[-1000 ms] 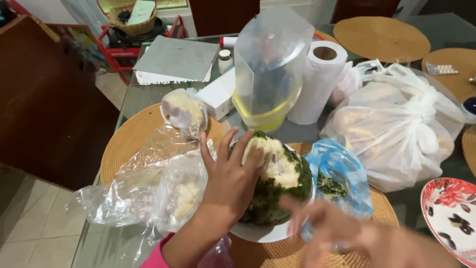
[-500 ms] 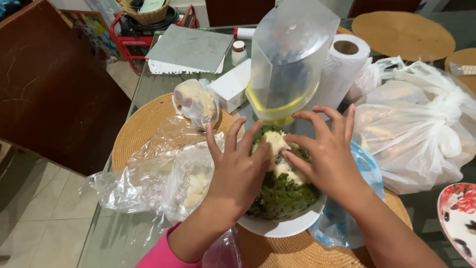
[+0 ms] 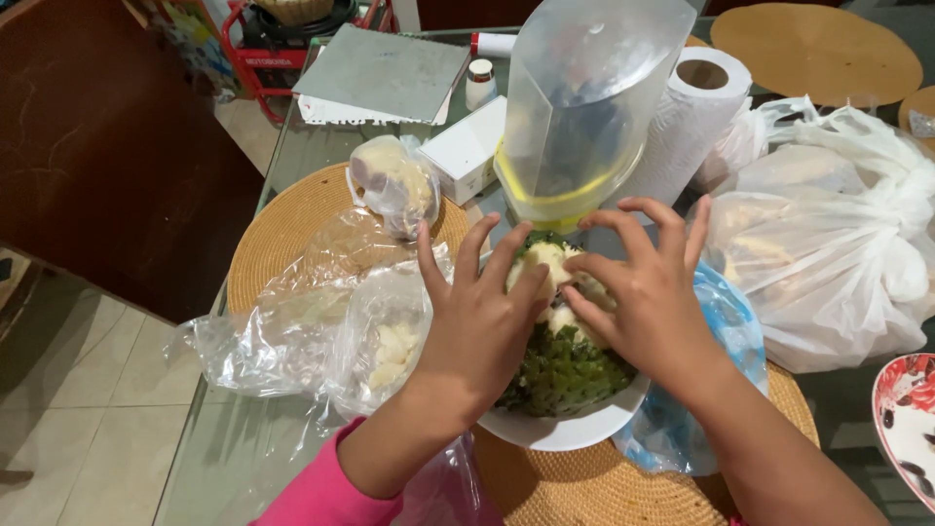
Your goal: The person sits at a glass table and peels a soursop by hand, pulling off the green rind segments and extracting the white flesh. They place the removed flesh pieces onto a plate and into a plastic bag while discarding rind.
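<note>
A green spiky fruit [image 3: 563,370] with white pulp showing on top sits on a white plate [image 3: 560,429] over a round woven mat [image 3: 584,482]. My left hand [image 3: 477,326] rests on the fruit's left side with fingers spread. My right hand [image 3: 648,302] presses on its top right, fingertips in the white pulp. Both hands grip the fruit between them. A clear plastic bag [image 3: 375,346] holding white pulp pieces lies just left of the plate.
A large clear jug with yellow liquid [image 3: 579,107] stands right behind the fruit, a paper towel roll [image 3: 691,117] beside it. White tied bags [image 3: 828,234] fill the right. A blue bag [image 3: 726,321], a wrapped lump [image 3: 394,180], a white box [image 3: 467,146] and a flowered plate [image 3: 906,419] surround the fruit.
My right hand came in from the lower right, landed on top of the fruit, and now digs its fingers into the pulp. My left hand stayed on the fruit.
</note>
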